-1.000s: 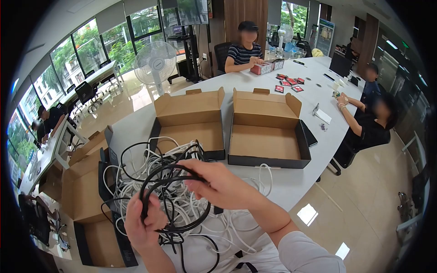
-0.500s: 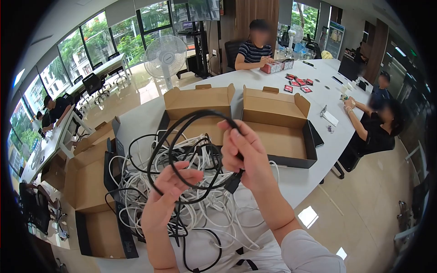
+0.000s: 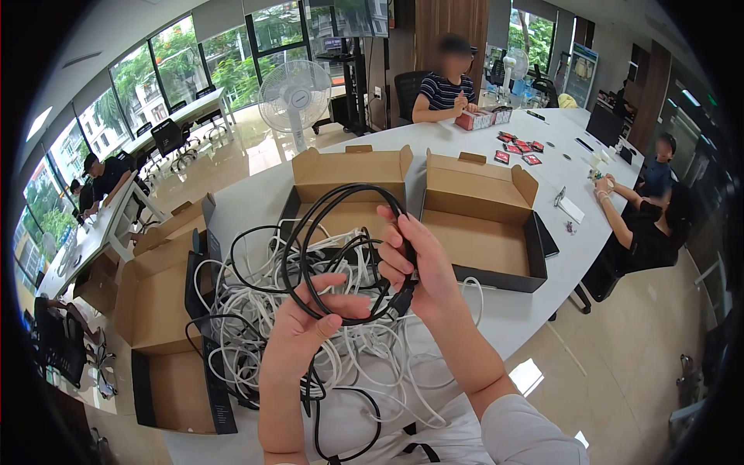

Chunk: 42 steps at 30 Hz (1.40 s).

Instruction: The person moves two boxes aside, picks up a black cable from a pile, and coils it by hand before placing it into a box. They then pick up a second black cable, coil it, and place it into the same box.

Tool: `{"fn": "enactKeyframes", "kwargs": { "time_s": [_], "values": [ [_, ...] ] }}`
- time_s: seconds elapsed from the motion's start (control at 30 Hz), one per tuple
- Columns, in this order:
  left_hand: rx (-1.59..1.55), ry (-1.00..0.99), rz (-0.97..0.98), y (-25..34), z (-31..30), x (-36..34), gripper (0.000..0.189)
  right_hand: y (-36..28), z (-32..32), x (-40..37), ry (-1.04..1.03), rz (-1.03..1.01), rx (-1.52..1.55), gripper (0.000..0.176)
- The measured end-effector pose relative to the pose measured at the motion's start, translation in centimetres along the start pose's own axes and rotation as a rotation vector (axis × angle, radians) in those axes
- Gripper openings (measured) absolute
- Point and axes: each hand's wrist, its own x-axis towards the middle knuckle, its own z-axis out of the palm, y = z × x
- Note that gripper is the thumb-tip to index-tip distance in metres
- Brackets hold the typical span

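Head camera is showing the coiled black cable [image 3: 345, 188] hanging above the white cable tangle [image 3: 232, 318] on the tabletop [image 3: 504, 314]. The left hand [image 3: 298, 333] is gripping its loops and the right hand [image 3: 422, 271] is pinching near the plug. I'm thinking the dangling tail could snag in that tangle, pulling the coil apart.

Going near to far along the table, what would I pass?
Left hand, then right hand, both gripping the black cable → open cardboard box → red packets → seated person in striped shirt.

Bright window daylight — fisheye-warped, dark-vignetted edges
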Motion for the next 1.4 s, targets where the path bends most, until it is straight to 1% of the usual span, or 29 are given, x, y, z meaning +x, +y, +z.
{"fn": "enactKeyframes", "kwargs": {
  "time_s": [0.03, 0.07, 0.17, 0.27, 0.3, 0.33, 0.37, 0.4, 0.43, 0.47, 0.57, 0.7, 0.8, 0.9, 0.93, 1.0, 1.03, 1.07, 1.1, 1.13, 1.17, 1.2, 1.23, 1.27, 1.37, 1.4],
  "values": [
    [-0.003, 0.017, -0.004, 0.1, 0.3, 0.1, 0.049, 0.0, 0.0, 0.1, -0.002, -0.027, -0.012, 0.025],
    [0.059, -0.010, 0.008, -0.2, 0.0, 0.2, 0.053, 0.0, -0.1, 0.1, -0.002, -0.054, -0.025, 0.026],
    [0.039, 0.068, -0.026, 0.3, 0.7, 0.0, 0.049, 0.1, -0.1, 0.1, 0.009, -0.107, -0.047, 0.027],
    [0.073, 0.081, 0.007, 0.6, 0.5, -0.2, 0.050, 0.0, 0.0, 0.0, 0.027, -0.118, -0.096, 0.027],
    [0.107, 0.118, 0.018, 0.6, 0.7, -0.2, 0.050, -0.2, 0.0, -0.1, 0.033, -0.116, -0.118, 0.027],
    [0.142, 0.157, 0.029, 0.7, 0.9, -0.2, 0.050, -0.3, -0.5, -0.1, -0.012, -0.132, -0.135, 0.030],
    [0.179, 0.197, 0.041, 0.7, 1.0, -0.2, 0.051, -0.3, -0.3, -0.1, 0.021, -0.177, -0.178, 0.032],
    [0.230, 0.167, 0.026, 0.8, 0.5, -0.3, 0.051, -0.1, 0.1, 0.0, 0.054, -0.221, -0.220, 0.034],
    [0.242, 0.178, 0.046, 0.8, 0.6, -0.3, 0.051, 0.0, 0.3, 0.0, 0.086, -0.263, -0.261, 0.037],
    [0.255, 0.190, 0.064, 0.8, 0.8, -0.4, 0.051, -0.4, -0.2, -0.1, 0.019, -0.269, -0.274, 0.038],
    [0.338, 0.173, 0.080, 1.3, 1.1, -0.6, 0.052, -0.7, 0.1, -0.1, 0.054, -0.304, -0.299, 0.038],
    [0.374, 0.112, 0.063, 1.3, 1.0, -0.8, 0.053, -1.2, -0.2, 0.1, 0.086, -0.357, -0.275, 0.038],
    [0.401, 0.133, 0.066, 1.5, 1.2, -0.9, 0.057, -1.8, -0.7, 0.2, 0.122, -0.445, -0.258, 0.037],
    [0.372, 0.109, 0.037, 1.7, 0.8, -0.9, 0.057, -3.0, -1.6, 0.2, 0.138, -0.492, -0.196, 0.036],
    [0.384, 0.056, 0.016, 1.6, 0.4, -1.0, 0.058, -3.3, -1.4, 0.1, 0.180, -0.506, -0.170, 0.036],
    [0.410, -0.053, -0.022, 1.7, -0.5, -1.2, 0.062, -4.0, -2.1, 0.1, 0.154, -0.503, -0.147, 0.036],
    [0.447, -0.088, -0.085, 2.0, -0.6, -1.4, 0.065, -4.2, -2.3, 0.0, 0.144, -0.501, -0.134, 0.036],
    [0.483, -0.125, -0.143, 2.7, -0.4, -1.5, 0.069, -4.3, -2.0, 0.1, 0.182, -0.494, -0.140, 0.036],
    [0.519, -0.165, -0.202, 3.2, -0.4, -1.5, 0.072, -4.3, -2.1, 0.1, 0.139, -0.467, -0.153, 0.035],
    [0.511, -0.202, -0.271, 3.5, -1.0, -1.8, 0.089, -4.3, -2.3, 0.1, 0.097, -0.441, -0.167, 0.035],
    [0.509, -0.212, -0.202, 3.6, -1.5, -1.9, 0.094, -4.3, -2.4, -0.1, 0.058, -0.417, -0.182, 0.035],
    [0.508, -0.222, -0.132, 3.6, -1.9, -2.0, 0.099, -4.3, -1.7, -0.3, 0.090, -0.361, -0.235, 0.035],
    [0.509, -0.232, -0.058, 3.6, -2.3, -2.0, 0.103, -4.2, -1.4, -0.5, 0.034, -0.329, -0.267, 0.036],
    [0.491, -0.151, -0.003, 3.3, -2.8, -2.1, 0.111, -4.0, -1.2, -0.6, -0.012, -0.290, -0.321, 0.036],
    [0.447, 0.097, 0.114, 3.3, -1.8, -1.6, 0.112, -3.4, 0.2, -1.2, -0.155, -0.163, -0.483, 0.036],
    [0.493, 0.123, 0.099, 3.3, -1.1, -1.4, 0.112, -3.0, 0.1, -1.3, -0.232, -0.152, -0.567, 0.037]
  ]
}}
